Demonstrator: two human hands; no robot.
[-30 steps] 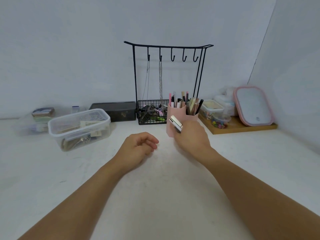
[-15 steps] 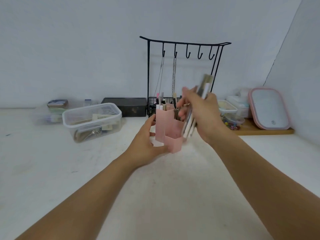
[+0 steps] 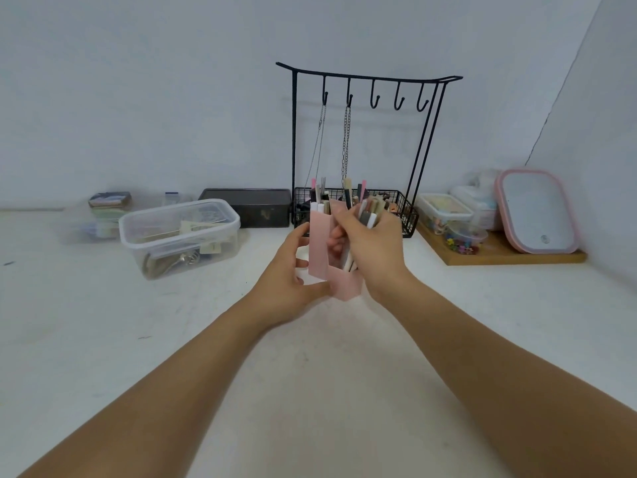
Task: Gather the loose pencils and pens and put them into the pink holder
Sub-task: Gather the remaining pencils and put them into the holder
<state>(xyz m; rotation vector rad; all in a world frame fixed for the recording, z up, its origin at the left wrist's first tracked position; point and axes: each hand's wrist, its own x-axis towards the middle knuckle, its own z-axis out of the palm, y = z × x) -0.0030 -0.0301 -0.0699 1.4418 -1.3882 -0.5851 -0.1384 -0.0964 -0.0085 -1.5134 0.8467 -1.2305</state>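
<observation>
The pink holder (image 3: 319, 246) stands on the white table in the middle of the view, with a tall compartment on the left and a lower one in front. My left hand (image 3: 289, 281) grips its left side and base. My right hand (image 3: 374, 246) is closed around a bundle of pens and pencils (image 3: 367, 215), whose lower ends reach into the low front compartment. More pens (image 3: 319, 198) stand upright in the tall compartment. My right hand hides the holder's right part.
A clear lidded plastic box (image 3: 179, 236) sits at the left. Behind the holder are a black hook stand with a wire basket (image 3: 406, 215) and a dark tin (image 3: 248, 205). A wooden tray (image 3: 499, 257) with small containers and a pink-rimmed mirror (image 3: 537, 212) is at the right.
My right hand has brought the bundle of pens down from above the holder into its front compartment. My left hand went from resting on the table to gripping the holder.
</observation>
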